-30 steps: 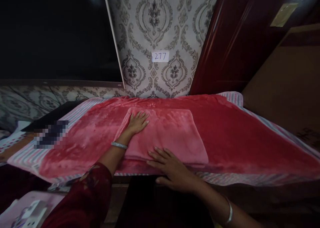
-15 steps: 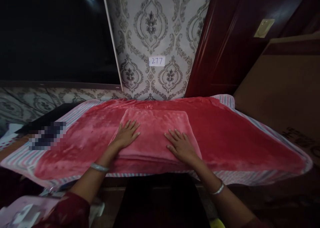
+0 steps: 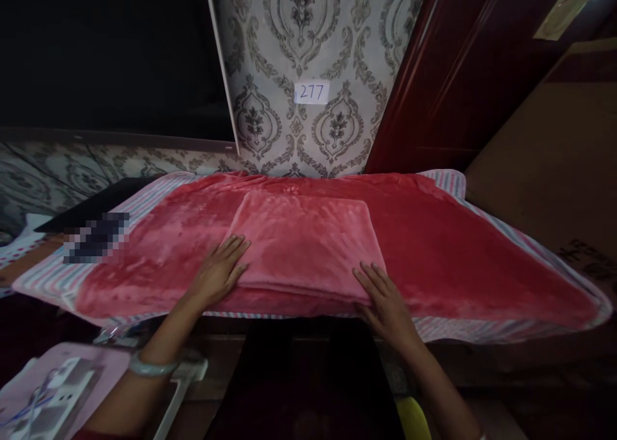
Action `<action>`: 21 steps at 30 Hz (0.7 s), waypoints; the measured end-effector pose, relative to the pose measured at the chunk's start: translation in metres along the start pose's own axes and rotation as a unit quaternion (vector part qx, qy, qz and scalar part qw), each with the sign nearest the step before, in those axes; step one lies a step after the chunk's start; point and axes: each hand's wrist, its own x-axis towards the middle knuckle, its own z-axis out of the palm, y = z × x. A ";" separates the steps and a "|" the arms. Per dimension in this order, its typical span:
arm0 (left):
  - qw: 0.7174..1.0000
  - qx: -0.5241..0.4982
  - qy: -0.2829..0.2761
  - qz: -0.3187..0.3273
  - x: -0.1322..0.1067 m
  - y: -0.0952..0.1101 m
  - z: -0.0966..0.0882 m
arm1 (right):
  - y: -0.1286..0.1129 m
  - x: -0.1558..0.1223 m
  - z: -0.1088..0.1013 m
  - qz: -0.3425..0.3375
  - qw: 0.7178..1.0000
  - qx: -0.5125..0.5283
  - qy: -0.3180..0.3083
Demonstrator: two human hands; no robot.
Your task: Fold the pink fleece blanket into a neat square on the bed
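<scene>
A folded pink plush cloth (image 3: pixel 303 241) lies flat on a larger red plush blanket (image 3: pixel 448 254) with a striped border. My left hand (image 3: pixel 219 270) rests on the folded cloth's left front side, its fingers stretched out and close together. At the right front corner, my right hand (image 3: pixel 388 305) lies with its fingers extended over the cloth's top. Its thumb is at the front edge; whether it reaches under the layers I cannot tell.
Behind the blanket are a patterned wall with a "277" label (image 3: pixel 312 92) and a dark screen (image 3: pixel 110 61). A cardboard box (image 3: pixel 554 144) stands at the right. A power strip (image 3: pixel 62 395) lies at lower left; a pixelated dark object (image 3: pixel 96 237) is on the blanket's left border.
Both hands have slid off the middle of the folded cloth toward its front corners, the right hand farther right and nearer to me. The view has tilted down slightly.
</scene>
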 end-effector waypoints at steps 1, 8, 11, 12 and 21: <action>1.000 -0.004 0.003 0.009 -0.007 -0.002 0.000 | 0.001 -0.001 0.002 -0.002 1.000 0.007 0.009; 0.999 0.028 0.026 0.003 -0.030 0.000 -0.008 | 0.005 0.002 0.008 0.000 0.997 0.053 0.063; 0.997 0.046 0.060 0.027 -0.029 0.023 -0.010 | 0.007 0.002 0.006 -0.014 0.994 0.067 0.088; 0.996 0.043 0.062 0.045 -0.026 0.035 -0.009 | 0.007 0.002 0.005 -0.016 0.993 0.068 0.097; 0.969 -0.029 -0.013 0.245 0.041 0.178 0.021 | -0.002 0.024 -0.017 0.020 0.990 0.084 0.109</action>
